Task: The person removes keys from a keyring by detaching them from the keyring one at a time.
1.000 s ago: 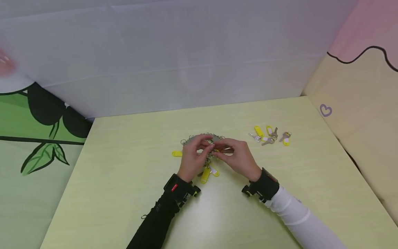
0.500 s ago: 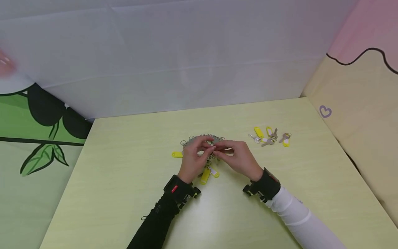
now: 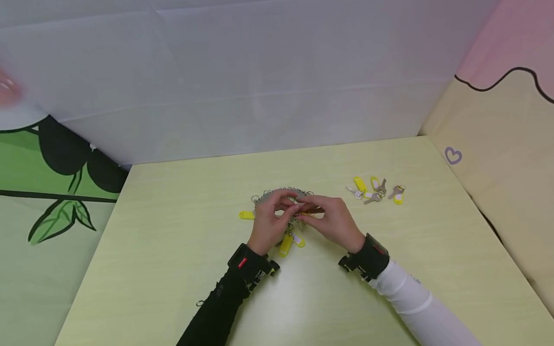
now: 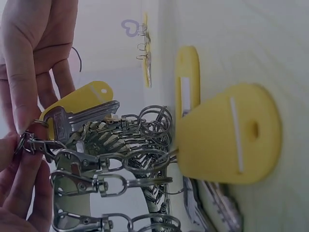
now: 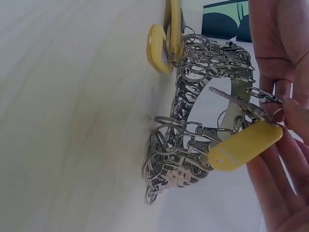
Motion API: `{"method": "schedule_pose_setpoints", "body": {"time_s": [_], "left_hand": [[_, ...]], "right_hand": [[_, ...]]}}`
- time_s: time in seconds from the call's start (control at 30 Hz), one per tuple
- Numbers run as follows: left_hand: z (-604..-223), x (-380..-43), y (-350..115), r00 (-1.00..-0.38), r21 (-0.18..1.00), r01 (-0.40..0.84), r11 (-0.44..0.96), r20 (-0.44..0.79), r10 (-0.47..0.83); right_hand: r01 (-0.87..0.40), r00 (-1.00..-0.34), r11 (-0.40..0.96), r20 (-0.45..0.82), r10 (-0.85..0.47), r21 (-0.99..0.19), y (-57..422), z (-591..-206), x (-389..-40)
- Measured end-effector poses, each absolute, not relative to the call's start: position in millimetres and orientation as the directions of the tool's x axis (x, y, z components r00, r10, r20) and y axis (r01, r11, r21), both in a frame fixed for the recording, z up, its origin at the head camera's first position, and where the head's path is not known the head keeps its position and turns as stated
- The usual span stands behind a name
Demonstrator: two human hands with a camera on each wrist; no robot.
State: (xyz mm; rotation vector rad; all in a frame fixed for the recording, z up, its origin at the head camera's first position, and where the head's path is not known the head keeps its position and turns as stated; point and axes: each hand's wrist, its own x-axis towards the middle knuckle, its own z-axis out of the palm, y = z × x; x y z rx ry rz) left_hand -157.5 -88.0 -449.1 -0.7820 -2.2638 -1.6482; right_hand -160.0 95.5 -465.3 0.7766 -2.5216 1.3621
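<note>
In the head view, my left hand [image 3: 269, 222] and right hand [image 3: 333, 220] meet fingertip to fingertip over a bunch of metal swivel clasps [image 3: 291, 190]. The left wrist view shows these clasps [image 4: 82, 186] on a curved grey band, many with split rings. My left fingers pinch one clasp [image 4: 33, 141] at its end. My right fingers pinch a small split ring [image 5: 279, 115], from which a key [image 5: 236, 102] and a yellow key tag [image 5: 245, 145] hang. The exact join between ring and clasp is partly hidden by fingertips.
Two yellow tags [image 3: 285, 244] with keys lie at the bunch's near side, another tag [image 3: 246, 215] at its left. Further right on the table [image 3: 173, 269] lie several loose keys [image 3: 374, 195] with yellow tags. Fabric walls stand behind and at both sides.
Both hands stay in nearly the same place, with only small finger shifts. The yellow tag between them, hidden half a second ago, shows slightly again beside my right fingers.
</note>
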Motion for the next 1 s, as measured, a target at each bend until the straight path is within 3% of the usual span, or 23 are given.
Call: {"method": "schedule_pose_setpoints", "body": {"time_s": [0.27, 0.53, 0.83, 1.0], "left_hand": [[-447.1, -157.1, -88.7, -0.838, 0.816, 0.531, 0.227, 0.467, 0.283], [-443.8, -156.6, -89.6, -0.837, 0.818, 0.532, 0.217, 0.468, 0.284], [-475.7, -171.2, -93.4, -0.849, 0.828, 0.516, 0.220, 0.460, 0.261], [-458.3, -163.3, -91.1, -0.862, 0.838, 0.494, 0.231, 0.438, 0.255]], "right_hand": [[-0.629, -0.778, 0.482, 0.495, -0.387, -0.611, 96.1, -464.0, -160.0], [-0.589, -0.806, 0.473, 0.426, -0.411, -0.656, 96.5, -463.4, -161.0], [-0.645, -0.764, 0.451, 0.525, -0.374, -0.617, 100.0, -458.9, -161.6], [-0.627, -0.778, 0.480, 0.527, -0.342, -0.614, 111.7, -451.9, -167.4]]}}
